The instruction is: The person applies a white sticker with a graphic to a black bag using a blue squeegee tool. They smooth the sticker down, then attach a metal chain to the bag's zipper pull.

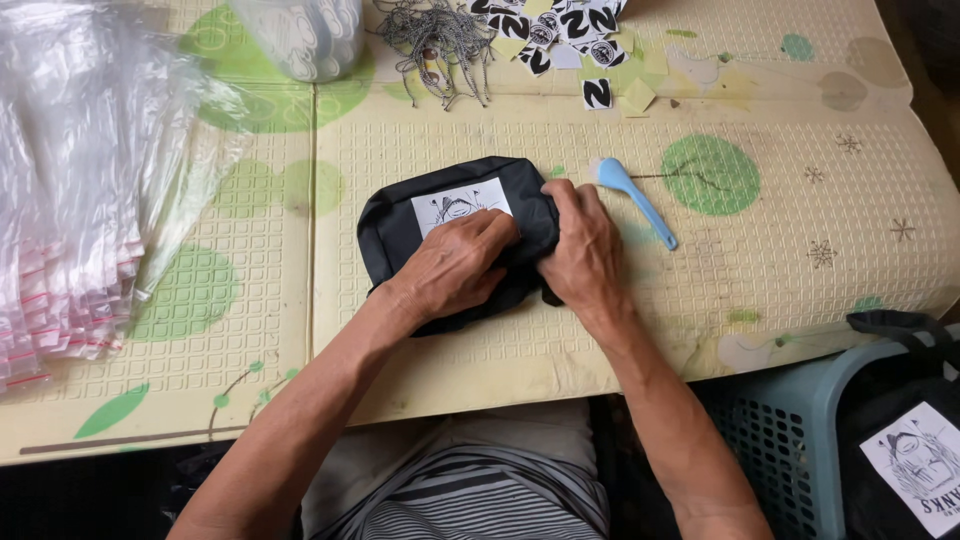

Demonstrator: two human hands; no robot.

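A black fabric pouch (400,220) with a white printed label (455,203) lies on a cream foam mat (760,290) in front of me. My left hand (455,265) presses flat on the pouch just below the label. My right hand (582,245) grips the pouch's right end, fingers curled over the fabric. A light blue plastic brush (635,197) lies on the mat just right of my right hand, apart from it.
A thick stack of clear zip bags (70,200) covers the left side. A clear container (300,35), a bundle of cords (435,45) and black-and-white stickers (560,30) sit at the back. A teal basket (810,420) holding another black pouch (905,450) stands at lower right.
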